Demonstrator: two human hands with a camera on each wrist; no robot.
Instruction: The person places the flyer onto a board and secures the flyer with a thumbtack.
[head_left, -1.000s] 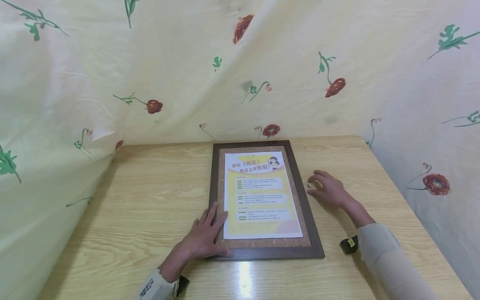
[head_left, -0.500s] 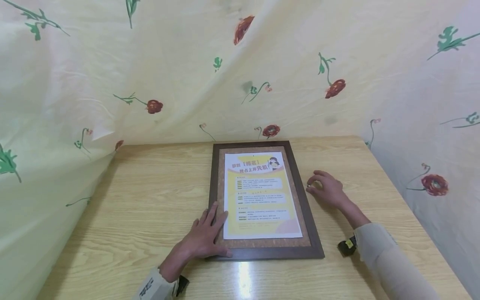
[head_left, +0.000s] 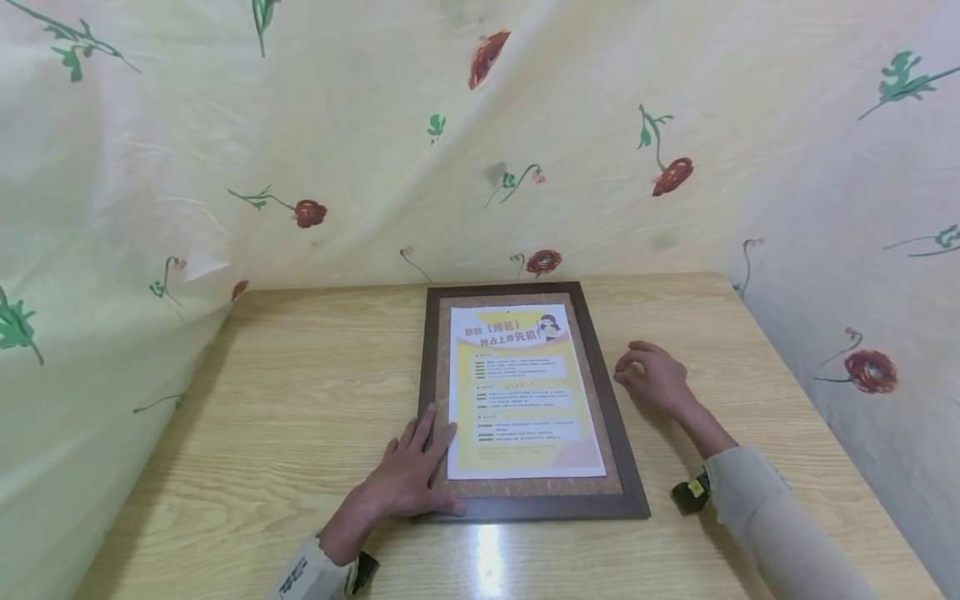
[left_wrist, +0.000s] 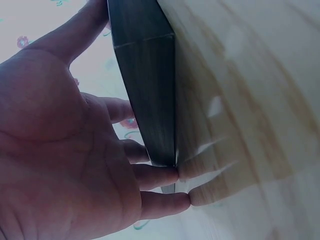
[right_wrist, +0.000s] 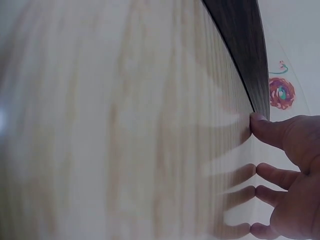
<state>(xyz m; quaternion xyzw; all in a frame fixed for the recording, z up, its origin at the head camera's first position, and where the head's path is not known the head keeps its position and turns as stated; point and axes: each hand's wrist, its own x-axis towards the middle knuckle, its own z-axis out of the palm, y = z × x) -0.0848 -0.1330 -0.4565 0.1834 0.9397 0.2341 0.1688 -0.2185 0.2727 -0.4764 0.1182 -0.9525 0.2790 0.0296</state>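
A dark-framed cork board [head_left: 525,487] lies flat on the table, bearing a yellow and white printed poster [head_left: 525,392]. A small dark pin [head_left: 507,312] shows at the poster's top edge. My left hand [head_left: 408,475] rests spread on the frame's lower left corner; in the left wrist view its fingertips reach down to the tabletop beside the frame [left_wrist: 147,90]. Just right of the board, my right hand [head_left: 654,379] is down at the table, thumb and forefinger together where a small pushpin lay; the fingers now hide it. The right wrist view shows the thumb [right_wrist: 265,130] touching the tabletop.
The wood-grain table [head_left: 300,375] spreads out on both sides of the board. Behind it and at the sides hangs a pale cloth [head_left: 360,125] with printed flowers. A small black device [head_left: 690,495] hangs at the right cuff.
My right thumb and forefinger have closed together around the small pushpin, which was visible between them before. My left hand and the board have stayed put.
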